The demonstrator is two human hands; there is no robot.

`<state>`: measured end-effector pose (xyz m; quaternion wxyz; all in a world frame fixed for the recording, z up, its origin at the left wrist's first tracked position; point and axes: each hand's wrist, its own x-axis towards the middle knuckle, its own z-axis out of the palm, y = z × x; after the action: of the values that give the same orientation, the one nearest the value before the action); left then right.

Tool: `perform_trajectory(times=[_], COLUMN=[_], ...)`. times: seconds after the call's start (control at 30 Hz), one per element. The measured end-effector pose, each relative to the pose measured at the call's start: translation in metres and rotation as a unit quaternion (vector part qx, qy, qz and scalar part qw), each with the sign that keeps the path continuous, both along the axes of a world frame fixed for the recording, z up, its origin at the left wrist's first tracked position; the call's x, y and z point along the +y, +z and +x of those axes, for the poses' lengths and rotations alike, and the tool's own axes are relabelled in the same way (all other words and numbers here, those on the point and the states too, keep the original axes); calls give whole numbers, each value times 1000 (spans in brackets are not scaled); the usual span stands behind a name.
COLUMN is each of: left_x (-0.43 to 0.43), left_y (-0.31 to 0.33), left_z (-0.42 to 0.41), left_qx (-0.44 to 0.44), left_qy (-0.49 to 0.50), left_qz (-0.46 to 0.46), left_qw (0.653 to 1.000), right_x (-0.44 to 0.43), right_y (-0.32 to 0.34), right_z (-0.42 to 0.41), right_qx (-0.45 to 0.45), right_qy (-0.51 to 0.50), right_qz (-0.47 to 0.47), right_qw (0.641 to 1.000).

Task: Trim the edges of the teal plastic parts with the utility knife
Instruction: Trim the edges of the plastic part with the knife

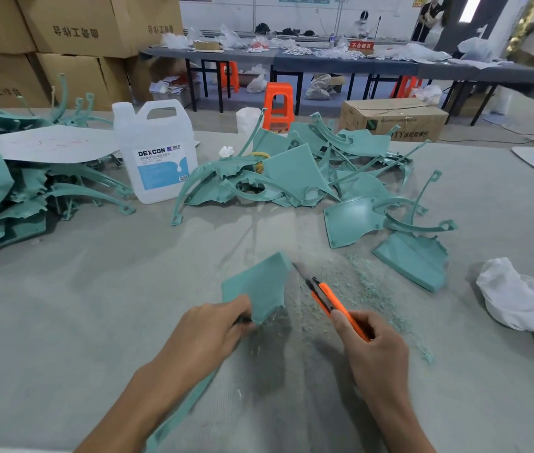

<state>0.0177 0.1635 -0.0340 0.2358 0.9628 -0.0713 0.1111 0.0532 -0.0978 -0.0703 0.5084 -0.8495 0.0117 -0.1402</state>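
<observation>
My left hand (211, 331) grips a teal plastic part (257, 287) by its lower edge and holds it above the grey table; a long curved arm of the part runs down under my left forearm. My right hand (372, 346) holds an orange utility knife (329, 297) with its blade out. The blade tip sits at the part's upper right edge. Teal shavings (357, 286) lie scattered on the table to the right of the knife.
A heap of teal parts (295, 171) lies beyond my hands, another heap (13, 194) at the left under a sheet of card. A white DEXCON jug (157, 152) stands between them. A white cloth (521, 299) lies at the right. Boxes, stools and tables stand behind.
</observation>
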Motion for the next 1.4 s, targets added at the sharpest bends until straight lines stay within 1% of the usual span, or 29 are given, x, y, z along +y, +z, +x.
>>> perform_trajectory(times=[0.07, 0.17, 0.23, 0.27, 0.3, 0.33, 0.4, 0.43, 0.47, 0.5, 0.57, 0.6, 0.63, 0.67, 0.83, 0.97, 1.03, 1.2, 1.3, 1.33, 1.4], left_x=[1, -1, -5, -7, -9, -10, -12, -13, -14, -14, -14, -14, -15, -15, -6, 8, 15, 22, 27, 27, 29], left_y=[0, -1, -1, -1, 0, 2, 8, 13, 20, 26, 34, 36, 38, 39, 42, 48, 49, 56, 57, 58, 59], left_z=[-8, -12, -12, -14, -16, -18, -21, -22, -23, -24, -26, -29, -32, -35, -45, -47, -48, -54, -59, -61, -61], left_qx=[6, -2, -2, 3, 15, 33, 64, 68, 75, 85, 104, 112, 122, 130, 140, 143, 152, 165, 168, 169, 157], left_qy=[-9, -11, -7, -9, -10, -9, 0, 4, 9, 15, 17, 12, 4, -2, 10, -23, -10, -7, -54, -56, -18], left_qz=[-24, -20, -22, -26, -43, -81, -201, -275, -358, -448, -619, -680, -716, -735, -785, -811, -818, -809, -808, -808, -808], left_qw=[1000, 1000, 1000, 1000, 999, 996, 977, 959, 931, 890, 778, 724, 687, 666, 604, 566, 555, 564, 563, 562, 567], right_x=[0, 1, 3, 3, 2, 1, -1, -1, 1, 3, 8, 11, 14, 16, 18, 8, 3, -10, -13, -14, -15], right_y=[1, 1, 3, 3, 3, 5, 8, 8, 9, 10, 17, 21, 27, 32, 59, 67, 70, 82, 86, 87, 87], right_z=[-2, -10, -10, -7, -4, -1, 1, -2, -5, -9, -16, -18, -19, -20, -24, -32, -33, -27, -25, -26, -27], right_qx=[-19, -43, -28, -19, -13, -10, -14, -20, -23, -20, 1, 17, 32, 42, 38, 43, 53, 56, 51, 49, 45], right_qy=[-20, 22, 54, 45, 18, -14, -40, -29, -9, 12, 47, 62, 75, 85, 134, 191, 212, 225, 231, 234, 239], right_qz=[8, 42, 30, 25, 24, 25, 36, 44, 52, 60, 89, 112, 134, 148, 146, 177, 174, 155, 149, 149, 157], right_qw=[1000, 998, 998, 998, 999, 1000, 998, 998, 998, 998, 995, 992, 988, 984, 979, 965, 960, 960, 960, 959, 957])
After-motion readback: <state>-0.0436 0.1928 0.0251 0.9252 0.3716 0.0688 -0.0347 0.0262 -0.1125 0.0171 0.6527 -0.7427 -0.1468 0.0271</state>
